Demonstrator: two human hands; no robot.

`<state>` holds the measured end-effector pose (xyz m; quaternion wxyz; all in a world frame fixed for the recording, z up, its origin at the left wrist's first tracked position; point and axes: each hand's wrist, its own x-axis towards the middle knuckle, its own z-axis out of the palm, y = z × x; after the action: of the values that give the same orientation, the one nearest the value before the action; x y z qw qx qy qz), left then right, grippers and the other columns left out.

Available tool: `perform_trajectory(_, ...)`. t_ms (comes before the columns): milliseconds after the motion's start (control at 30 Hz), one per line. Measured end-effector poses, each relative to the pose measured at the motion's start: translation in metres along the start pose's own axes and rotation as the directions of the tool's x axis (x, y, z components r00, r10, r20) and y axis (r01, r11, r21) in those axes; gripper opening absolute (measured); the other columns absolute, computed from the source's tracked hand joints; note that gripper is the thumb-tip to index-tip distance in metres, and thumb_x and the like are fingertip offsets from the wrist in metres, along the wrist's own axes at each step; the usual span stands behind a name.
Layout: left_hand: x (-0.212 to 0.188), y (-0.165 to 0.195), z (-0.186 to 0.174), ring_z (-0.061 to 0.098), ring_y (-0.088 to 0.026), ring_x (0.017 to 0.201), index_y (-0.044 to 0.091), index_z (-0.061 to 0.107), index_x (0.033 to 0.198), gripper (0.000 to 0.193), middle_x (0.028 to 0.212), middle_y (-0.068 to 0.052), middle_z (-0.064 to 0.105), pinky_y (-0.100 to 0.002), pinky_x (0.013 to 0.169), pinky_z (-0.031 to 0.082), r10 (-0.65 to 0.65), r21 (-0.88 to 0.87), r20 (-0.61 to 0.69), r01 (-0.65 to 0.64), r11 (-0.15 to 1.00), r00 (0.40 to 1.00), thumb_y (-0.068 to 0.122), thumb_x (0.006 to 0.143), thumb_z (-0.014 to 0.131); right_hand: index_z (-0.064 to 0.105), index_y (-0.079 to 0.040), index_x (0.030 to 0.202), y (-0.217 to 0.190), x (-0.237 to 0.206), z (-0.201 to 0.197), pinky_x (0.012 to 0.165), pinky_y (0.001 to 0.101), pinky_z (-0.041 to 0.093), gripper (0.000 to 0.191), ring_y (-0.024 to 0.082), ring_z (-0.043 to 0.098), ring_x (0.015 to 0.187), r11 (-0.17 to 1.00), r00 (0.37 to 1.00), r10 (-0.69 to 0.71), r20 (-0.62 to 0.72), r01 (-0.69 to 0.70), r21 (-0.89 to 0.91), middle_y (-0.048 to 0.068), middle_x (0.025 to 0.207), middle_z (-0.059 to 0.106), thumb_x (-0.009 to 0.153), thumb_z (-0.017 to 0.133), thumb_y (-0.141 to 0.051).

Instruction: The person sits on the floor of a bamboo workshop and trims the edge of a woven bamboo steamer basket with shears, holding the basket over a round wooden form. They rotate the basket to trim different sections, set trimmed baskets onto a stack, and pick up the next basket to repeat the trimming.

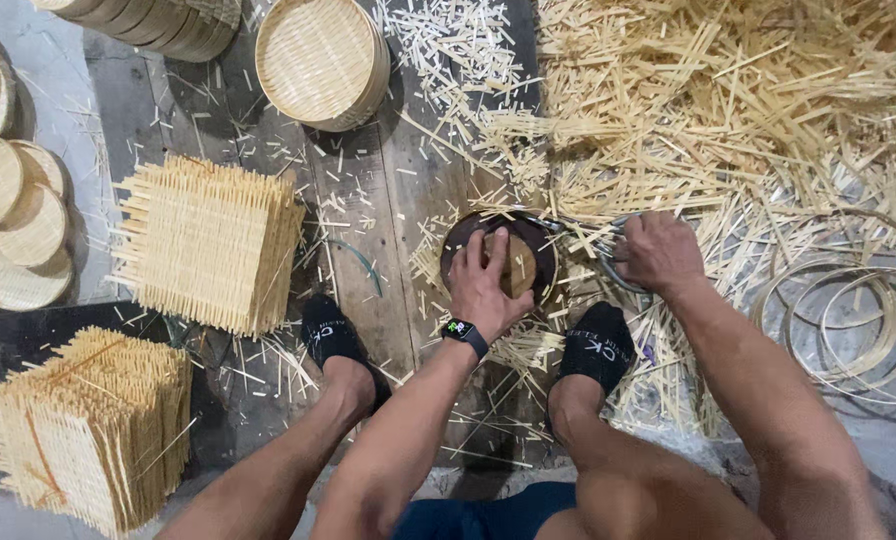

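Looking down from the head camera, the left hand [486, 285] lies flat, palm pressing on a woven mat piece [521, 266] set over a dark round mould [460, 250] on the plank floor [368, 190], right between the person's two feet in black socks [330, 335]. The right hand [656, 252] sits just beside it to the right, fingers closed around the handles of metal shears [608, 250], whose blades point at the mould's upper rim. Beyond the right hand, a big heap of bamboo offcuts [728, 100]; to its right, loose thin hoops [848, 310]. Well left of the left hand stand two stacks of square woven mats [208, 240], with round finished baskets [18, 230] further left. Ahead of the left hand rests a round basket stack [320, 60]. A watch [463, 332] wraps the left wrist.
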<state>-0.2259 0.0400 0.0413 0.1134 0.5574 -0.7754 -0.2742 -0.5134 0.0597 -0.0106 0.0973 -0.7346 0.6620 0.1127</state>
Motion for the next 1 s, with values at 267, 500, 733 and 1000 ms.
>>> perform_trajectory(267,0.004,0.001,-0.013,0.037,-0.050,0.135,0.021,0.045,0.152,0.106,0.156,-0.018,0.037,-0.060,0.112,0.037,0.055,0.016,0.156,-0.059,0.998,0.986,0.031,0.054,0.086,0.062,-0.006,0.104,-0.008,0.013,0.007,0.070,0.0348,0.058,0.033,0.020,0.064,0.080,0.995,0.945,0.096,0.313,-0.102,0.004,0.008,0.088,0.065,0.120,0.041,-0.025)
perform_trajectory(500,0.006,0.012,-0.001,0.030,-0.051,0.140,0.029,0.051,0.146,0.091,0.156,-0.013,0.038,-0.067,0.111,0.030,-0.035,0.074,0.145,0.024,0.997,0.989,0.037,0.062,0.087,0.067,-0.003,0.099,-0.013,0.016,-0.013,0.061,0.0364,0.051,0.048,0.021,0.054,0.068,0.999,0.997,0.025,0.071,-0.027,0.030,0.010,0.077,0.055,0.083,0.066,-0.048)
perform_trajectory(733,0.012,-0.012,-0.013,0.032,-0.047,0.142,0.030,0.052,0.143,0.091,0.156,-0.007,0.040,-0.070,0.111,0.029,0.163,0.110,0.404,-0.225,0.968,0.900,0.036,0.060,0.089,0.070,-0.010,0.099,-0.001,0.005,-0.023,0.067,0.0345,0.051,0.034,0.019,0.057,0.076,1.000,0.998,-0.005,0.060,0.004,0.008,0.008,0.083,0.059,0.094,0.061,-0.043)
perform_trajectory(1000,0.023,-0.019,-0.022,0.028,-0.044,0.149,0.032,0.045,0.151,0.100,0.161,-0.004,0.035,-0.069,0.117,0.026,0.277,0.132,0.533,-0.402,0.906,0.799,0.039,0.061,0.090,0.068,-0.008,0.096,-0.024,0.023,-0.006,0.066,0.0314,0.050,0.048,0.017,0.054,0.075,0.999,0.968,0.032,0.248,-0.021,-0.048,0.005,0.082,0.056,0.094,0.060,-0.055)
